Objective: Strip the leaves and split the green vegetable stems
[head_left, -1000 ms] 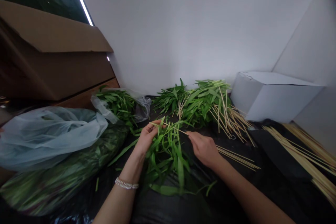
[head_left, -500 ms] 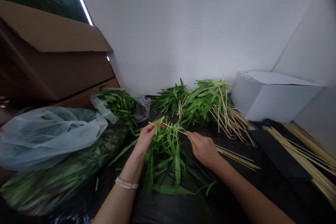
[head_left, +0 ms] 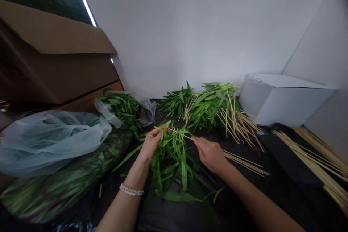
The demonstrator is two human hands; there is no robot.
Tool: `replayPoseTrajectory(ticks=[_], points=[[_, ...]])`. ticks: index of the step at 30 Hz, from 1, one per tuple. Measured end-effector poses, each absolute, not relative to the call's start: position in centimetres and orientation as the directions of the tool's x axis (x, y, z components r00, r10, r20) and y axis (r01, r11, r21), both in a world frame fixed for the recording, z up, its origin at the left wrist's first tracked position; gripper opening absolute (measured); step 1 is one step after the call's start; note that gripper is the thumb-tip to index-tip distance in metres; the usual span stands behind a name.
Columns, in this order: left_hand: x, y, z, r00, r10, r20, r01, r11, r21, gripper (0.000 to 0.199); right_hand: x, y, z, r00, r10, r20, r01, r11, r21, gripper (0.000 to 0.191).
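Note:
Between my hands runs a thin wooden skewer (head_left: 187, 137) with leafy green stems (head_left: 174, 159) threaded along it, their long leaves hanging down. My left hand (head_left: 152, 141) is closed, pinching the stems around the skewer's left end. At the other end, my right hand (head_left: 210, 152) has its fingers closed on the bare skewer. A few loose skewers (head_left: 246, 163) lie just right of my right hand. Behind my hands rests a pile of skewered greens (head_left: 209, 107), with many skewer ends fanning out to the right.
At left are a clear bag of greens (head_left: 67, 174) with a pale plastic bag (head_left: 54, 137) over it, and a smaller open bag of greens (head_left: 122, 107). A cardboard box (head_left: 54, 69) stands behind. To the right are a white box (head_left: 282, 98) and long bamboo sticks (head_left: 307, 159).
Hardly anything differs. Both hands keep their grip, and the hanging leaves have shifted very slightly.

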State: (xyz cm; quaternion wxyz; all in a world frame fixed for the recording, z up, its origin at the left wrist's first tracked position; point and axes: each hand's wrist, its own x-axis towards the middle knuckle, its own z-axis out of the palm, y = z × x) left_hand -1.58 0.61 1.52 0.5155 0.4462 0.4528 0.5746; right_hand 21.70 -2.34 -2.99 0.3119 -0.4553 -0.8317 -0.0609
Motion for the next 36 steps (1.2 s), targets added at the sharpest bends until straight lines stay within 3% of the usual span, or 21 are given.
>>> replayPoseTrajectory(ticks=[16, 36], points=[[-1.64, 0.76, 1.38, -0.038, 0.999, -0.004, -0.188, -0.003, 0.982, 0.036, 21.76, -2.10, -3.47, -0.403, 0.714, 0.572, 0.794, 0.583, -0.170, 0.034], [-1.32, 0.88, 0.72, 0.025, 0.999, -0.028, -0.208, 0.032, 0.978, 0.044, 21.58, -2.07, -3.87, -0.403, 0.718, 0.568, 0.789, 0.587, -0.182, 0.036]])
